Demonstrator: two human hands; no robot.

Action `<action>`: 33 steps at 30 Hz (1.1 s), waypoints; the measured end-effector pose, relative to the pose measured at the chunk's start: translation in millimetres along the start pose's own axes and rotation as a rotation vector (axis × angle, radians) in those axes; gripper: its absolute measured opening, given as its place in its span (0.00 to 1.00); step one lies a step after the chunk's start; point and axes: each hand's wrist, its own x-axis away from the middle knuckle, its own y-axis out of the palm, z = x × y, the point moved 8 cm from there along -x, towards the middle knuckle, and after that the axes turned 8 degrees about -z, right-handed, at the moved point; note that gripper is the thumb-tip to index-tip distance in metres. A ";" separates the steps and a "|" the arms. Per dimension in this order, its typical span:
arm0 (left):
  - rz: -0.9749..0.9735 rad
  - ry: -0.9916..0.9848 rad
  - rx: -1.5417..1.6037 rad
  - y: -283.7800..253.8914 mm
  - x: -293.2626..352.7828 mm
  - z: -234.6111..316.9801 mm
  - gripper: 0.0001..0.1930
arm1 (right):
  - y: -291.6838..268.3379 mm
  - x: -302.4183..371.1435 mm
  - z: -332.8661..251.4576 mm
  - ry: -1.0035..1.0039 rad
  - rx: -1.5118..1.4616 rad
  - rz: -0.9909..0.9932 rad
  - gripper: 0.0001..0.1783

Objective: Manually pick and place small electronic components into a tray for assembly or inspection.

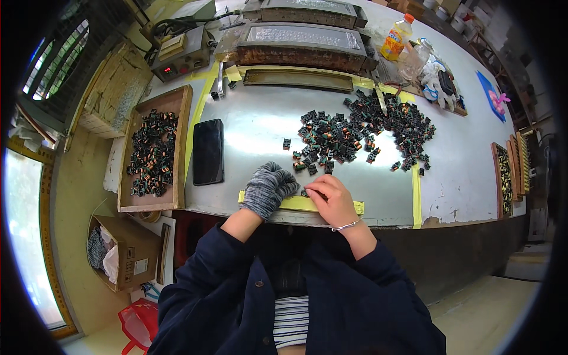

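My left hand (pixel 268 188), in a grey striped knit glove, rests with curled fingers over the left part of a yellow-taped strip (pixel 296 204) at the table's near edge. Whatever its fingers may hold is hidden. Just to its right, my bare right hand (pixel 331 198), with a bracelet at the wrist, pinches a small dark coil part (pixel 304 192) between thumb and fingertips. Beyond both hands spreads a loose pile of small black coil parts (pixel 331 139) with copper windings. One single coil part (pixel 287 144) lies apart, left of the pile.
Left of a black phone (pixel 207 152) stands a wooden tray (pixel 183 148) of coil parts. At the back are a metal solder bath (pixel 302 44), a control box (pixel 183 56), an orange drink bottle (pixel 397 38) and gloves (pixel 435 83). Wooden racks (pixel 503 180) stand at the right edge.
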 end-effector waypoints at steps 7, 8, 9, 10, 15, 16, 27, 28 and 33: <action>-0.204 -0.103 -0.133 7.0 -4.5 -8.7 0.13 | 2.7 0.0 1.7 0.034 -0.044 -0.018 0.05; -0.270 -0.077 -0.168 11.1 -4.4 -6.8 0.13 | 3.0 -0.1 1.9 0.037 -0.051 -0.022 0.05; -0.271 -0.077 -0.169 12.2 -3.6 -7.3 0.13 | 3.1 0.3 1.7 0.037 -0.052 -0.022 0.05; -0.241 -0.083 -0.126 11.3 -2.7 -7.5 0.13 | 3.2 0.7 2.8 0.059 -0.051 -0.028 0.06; -0.201 -0.086 -0.078 8.8 -2.9 7.0 0.13 | 3.8 2.6 3.5 0.095 -0.081 -0.029 0.07; -0.228 -0.128 -0.099 10.6 -3.3 4.2 0.13 | 5.3 4.6 8.9 0.128 -0.126 -0.023 0.09; -0.008 -0.054 -0.174 -8.9 -24.8 20.9 0.11 | 3.2 -9.1 18.0 0.200 0.165 0.055 0.12; 0.030 -0.011 -0.091 -12.3 -20.4 17.1 0.10 | 4.0 -8.1 16.9 0.173 0.190 0.074 0.12; -0.008 -0.183 0.188 -12.3 -0.3 -23.6 0.08 | 0.2 -2.5 25.4 0.251 0.174 0.004 0.09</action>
